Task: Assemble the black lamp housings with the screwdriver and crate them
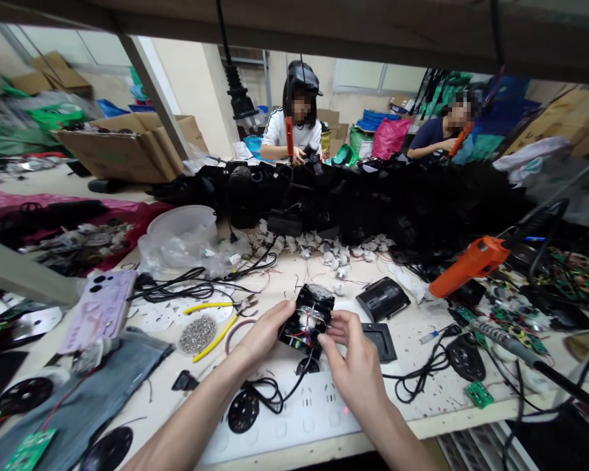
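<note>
Your left hand point(262, 333) and right hand point(356, 366) both gripped the small black module point(308, 320). The left fingers curled on its left edge and the right thumb and fingers pinched its lower right corner. You held it just above the far edge of the white power strip point(304, 409). It looked light and stiff, a plastic shell. Its open face showed thin red and black wires around a pale middle part, all likely fragile, so the outer rim seemed the safe place to hold, clear of the wiring. A black cord trailed from it down onto the strip. Left of the strip lay yellow-handled pliers point(220, 320) and a round heap of small metal parts point(197, 334), with a purple phone point(101, 309) farther left. Beyond the strip to the right sat a black cover point(383, 297), and farther right an orange power screwdriver point(468, 265). Well beyond the strip, a heap of black parts point(373, 196) crossed the tabletop point(425, 399).
</note>
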The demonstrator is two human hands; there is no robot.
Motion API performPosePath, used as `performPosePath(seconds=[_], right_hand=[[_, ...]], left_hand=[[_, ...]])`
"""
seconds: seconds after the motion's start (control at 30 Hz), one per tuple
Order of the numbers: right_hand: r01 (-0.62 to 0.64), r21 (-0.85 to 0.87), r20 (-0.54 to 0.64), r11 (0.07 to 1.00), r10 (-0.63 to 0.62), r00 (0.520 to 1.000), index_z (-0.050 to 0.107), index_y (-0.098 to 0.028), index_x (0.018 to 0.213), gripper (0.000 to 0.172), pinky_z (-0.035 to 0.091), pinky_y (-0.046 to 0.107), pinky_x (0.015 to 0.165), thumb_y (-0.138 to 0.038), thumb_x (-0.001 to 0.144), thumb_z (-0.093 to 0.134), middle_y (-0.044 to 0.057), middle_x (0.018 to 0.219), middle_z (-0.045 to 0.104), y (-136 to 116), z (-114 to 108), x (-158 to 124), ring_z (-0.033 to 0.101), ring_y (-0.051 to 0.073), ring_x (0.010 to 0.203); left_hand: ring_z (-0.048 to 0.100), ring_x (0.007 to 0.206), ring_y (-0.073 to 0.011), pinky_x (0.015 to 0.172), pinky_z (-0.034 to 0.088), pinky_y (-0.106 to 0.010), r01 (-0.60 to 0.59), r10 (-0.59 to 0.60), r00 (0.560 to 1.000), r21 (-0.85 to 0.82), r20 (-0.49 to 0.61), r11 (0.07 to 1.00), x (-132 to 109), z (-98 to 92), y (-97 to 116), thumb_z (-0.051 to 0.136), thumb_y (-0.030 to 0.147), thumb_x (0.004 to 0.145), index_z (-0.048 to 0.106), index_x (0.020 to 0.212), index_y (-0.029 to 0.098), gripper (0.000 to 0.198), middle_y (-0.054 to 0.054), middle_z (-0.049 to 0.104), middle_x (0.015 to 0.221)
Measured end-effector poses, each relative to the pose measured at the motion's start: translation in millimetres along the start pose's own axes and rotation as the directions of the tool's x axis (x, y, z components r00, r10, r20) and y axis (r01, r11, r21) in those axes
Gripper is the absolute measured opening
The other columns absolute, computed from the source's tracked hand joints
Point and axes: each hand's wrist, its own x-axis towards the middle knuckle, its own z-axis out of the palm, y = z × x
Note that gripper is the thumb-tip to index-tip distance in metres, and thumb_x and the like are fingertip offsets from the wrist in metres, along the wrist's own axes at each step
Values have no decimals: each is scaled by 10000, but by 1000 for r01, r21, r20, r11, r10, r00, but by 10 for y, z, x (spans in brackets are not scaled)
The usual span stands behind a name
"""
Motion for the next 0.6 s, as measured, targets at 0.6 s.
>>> performPosePath(seconds=[0.6], right_hand=[[208, -88, 116, 974, -197, 973, 619, -193, 915, 160, 528, 272, 686, -252, 906, 471, 66, 853, 689, -270, 63, 190, 656, 178, 769]], left_hand=[[635, 545, -189, 458, 500, -288, 215, -282, 956, -459, -82, 862, -446, -38, 127, 486, 528, 889, 662, 932, 113, 453, -98, 720, 761]])
